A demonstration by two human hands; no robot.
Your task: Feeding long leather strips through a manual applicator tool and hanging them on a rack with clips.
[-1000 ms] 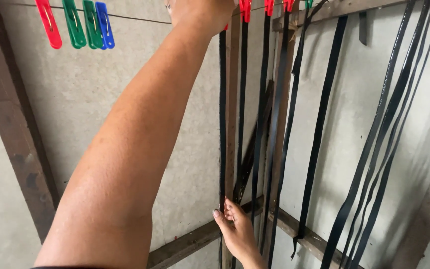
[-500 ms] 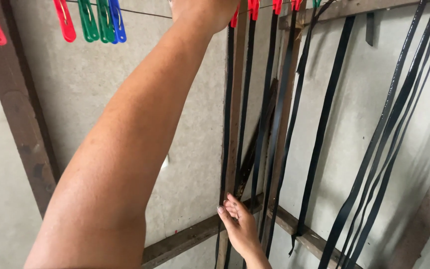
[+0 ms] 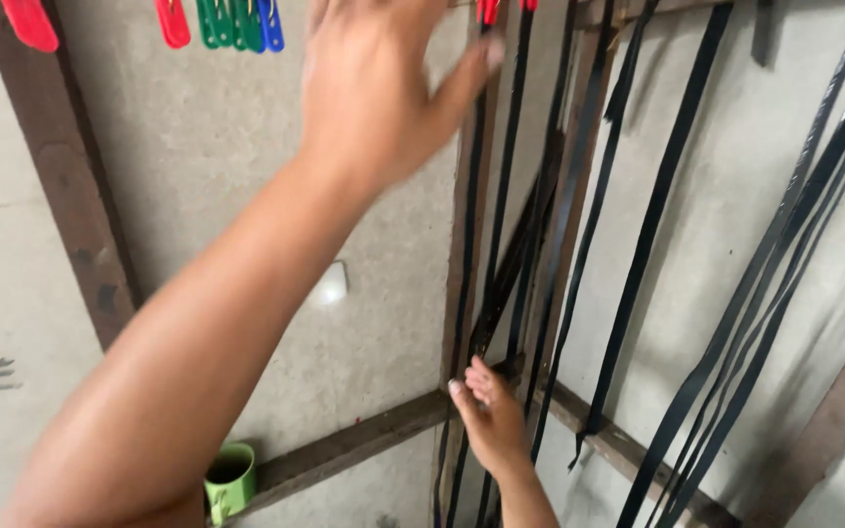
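Note:
Several long black straps [image 3: 657,196] hang down a grey wall from red clothespins [image 3: 488,10] at the top edge. My left hand [image 3: 383,88] is raised high, back towards me, its thumb spread and touching the top of one black strap [image 3: 471,196] just under a red pin. The fingertips are cut off by the frame's top. My right hand [image 3: 486,416] is low in the middle, its fingers pinched on the lower part of that same group of straps next to a wooden post [image 3: 457,293].
Red, green and blue clothespins [image 3: 237,22] hang in a row at top left. Dark wooden beams [image 3: 70,186] frame the wall. A green cup [image 3: 232,477] sits on the lower slanted beam. A small white patch [image 3: 330,284] is on the wall.
My left hand has come down from the top edge into full view, away from the red pins. The right hand stays pinched on the straps at about the same place.

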